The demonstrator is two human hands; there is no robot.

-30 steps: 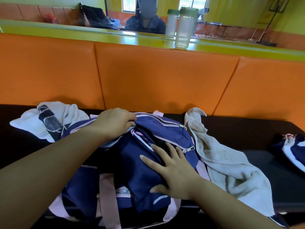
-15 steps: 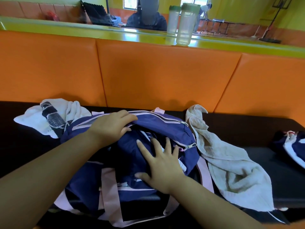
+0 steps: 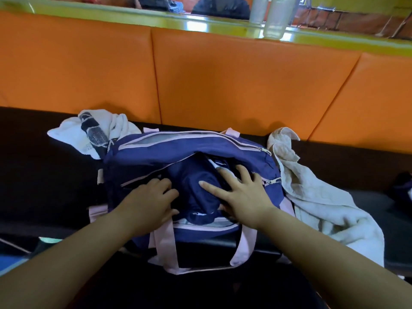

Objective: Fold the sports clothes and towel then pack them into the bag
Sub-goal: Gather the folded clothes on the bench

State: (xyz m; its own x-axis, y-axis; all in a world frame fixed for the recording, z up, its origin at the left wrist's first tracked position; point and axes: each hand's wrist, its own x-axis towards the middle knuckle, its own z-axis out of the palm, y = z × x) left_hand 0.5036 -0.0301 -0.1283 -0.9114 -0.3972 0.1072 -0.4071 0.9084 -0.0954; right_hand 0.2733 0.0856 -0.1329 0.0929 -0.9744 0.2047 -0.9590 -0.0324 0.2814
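Observation:
A navy bag [image 3: 178, 150] with pink straps and zip trim lies open on the black bench seat. A dark blue sports garment [image 3: 194, 186] sits bunched in its mouth. My right hand [image 3: 240, 195] presses flat on the garment with fingers spread. My left hand [image 3: 149, 201] rests on the garment's left side at the bag's near rim, fingers bent; what they hold is unclear. A crumpled off-white towel [image 3: 323, 201] lies right of the bag. A white garment with dark stripes [image 3: 93, 132] lies behind the bag's left end.
The black bench seat [image 3: 44, 179] runs left to right, backed by orange cushions [image 3: 245, 81]. A yellow-green ledge [image 3: 200, 21] above carries clear bottles [image 3: 274, 21]. Another dark garment [image 3: 401, 186] lies at the far right edge.
My left hand left the bag's far flap and came down to the garment's left side. My right hand slid up and right over the garment. The view tilted downward.

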